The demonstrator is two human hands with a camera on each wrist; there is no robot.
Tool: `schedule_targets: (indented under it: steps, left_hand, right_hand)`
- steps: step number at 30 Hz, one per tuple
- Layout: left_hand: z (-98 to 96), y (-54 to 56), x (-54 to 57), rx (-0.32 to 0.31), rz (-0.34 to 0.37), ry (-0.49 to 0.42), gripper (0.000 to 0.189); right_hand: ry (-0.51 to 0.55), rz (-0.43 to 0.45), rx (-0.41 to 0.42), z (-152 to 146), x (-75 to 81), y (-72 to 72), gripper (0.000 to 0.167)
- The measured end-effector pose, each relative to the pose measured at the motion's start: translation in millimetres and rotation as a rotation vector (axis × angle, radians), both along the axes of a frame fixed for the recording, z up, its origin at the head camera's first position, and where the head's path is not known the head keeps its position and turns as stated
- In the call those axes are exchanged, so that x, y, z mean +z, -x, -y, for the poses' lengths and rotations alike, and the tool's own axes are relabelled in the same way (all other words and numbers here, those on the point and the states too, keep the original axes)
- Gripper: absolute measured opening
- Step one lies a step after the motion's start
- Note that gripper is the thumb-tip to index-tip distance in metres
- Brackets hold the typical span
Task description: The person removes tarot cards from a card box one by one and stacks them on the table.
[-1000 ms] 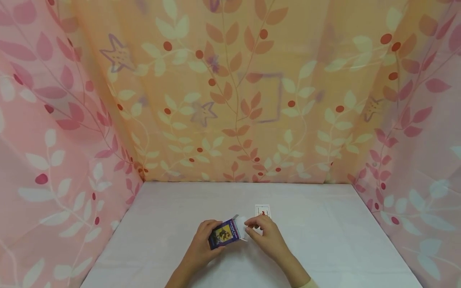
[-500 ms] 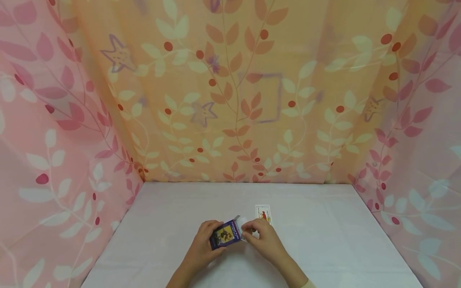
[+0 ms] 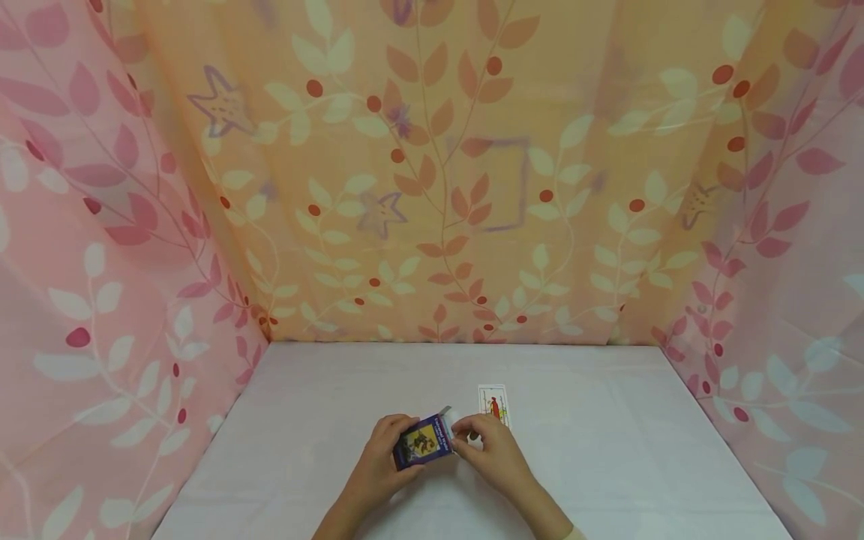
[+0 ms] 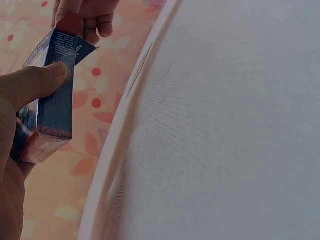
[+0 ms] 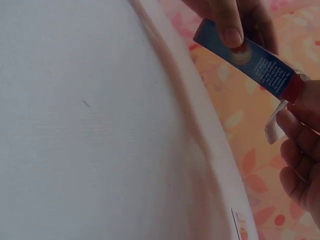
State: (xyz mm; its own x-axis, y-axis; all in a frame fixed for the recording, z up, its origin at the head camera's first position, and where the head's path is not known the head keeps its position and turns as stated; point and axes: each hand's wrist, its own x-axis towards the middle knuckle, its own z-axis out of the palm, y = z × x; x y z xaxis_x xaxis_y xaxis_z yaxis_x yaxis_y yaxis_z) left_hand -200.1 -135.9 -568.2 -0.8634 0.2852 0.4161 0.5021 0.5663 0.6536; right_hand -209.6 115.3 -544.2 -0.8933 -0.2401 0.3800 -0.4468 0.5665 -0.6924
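My left hand (image 3: 381, 454) grips a small dark-blue card box (image 3: 421, 441) with a yellow picture on its front, thumb along one side. The box is tilted, its end on the right standing unfolded, with a pale flap (image 5: 273, 127) sticking out. At that end my right hand (image 3: 496, 454) pinches the flap edge between thumb and forefinger, its other fingers curled. Whatever is inside the box is hidden. In the left wrist view the box (image 4: 56, 100) shows its narrow side with small print and a red end flap (image 4: 70, 23).
An illustrated card (image 3: 494, 403) with a red figure lies face up on the white table (image 3: 337, 382), just beyond my right hand and partly covered by it. Patterned curtains (image 3: 432, 247) hang at the back and both sides.
My right hand has moved left onto the box's unfolded end, where a gap showed before. More of the card on the table is uncovered. The left hand has barely moved.
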Motion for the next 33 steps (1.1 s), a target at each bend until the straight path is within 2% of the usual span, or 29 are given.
schedule_targets:
  steps: [8,14,21,26,33]
  left_hand:
    - [-2.2,-1.6,2.4,-0.003,0.019,0.009,0.079]
    - [-2.2,-1.0,1.6,-0.006,0.018,0.006,0.079]
    - [-0.6,0.8,0.6,-0.007,0.017,0.009,0.079]
    - [0.6,-0.2,1.9,0.0,0.011,0.012,0.08]
    - [0.8,-0.3,4.4,0.006,0.008,0.002,0.08]
  right_hand:
    - [-0.003,0.062,-0.017,0.7,-1.0,0.1,0.016]
    - [-0.014,0.072,-0.027,0.3,-0.6,0.1,0.015]
    - [-0.023,0.015,-0.022,-1.1,0.9,0.2,0.015]
    - [-0.025,0.038,-0.033,-1.9,3.9,-0.5,0.012]
    - [-0.013,0.023,-0.032,-3.9,6.4,1.5,0.011]
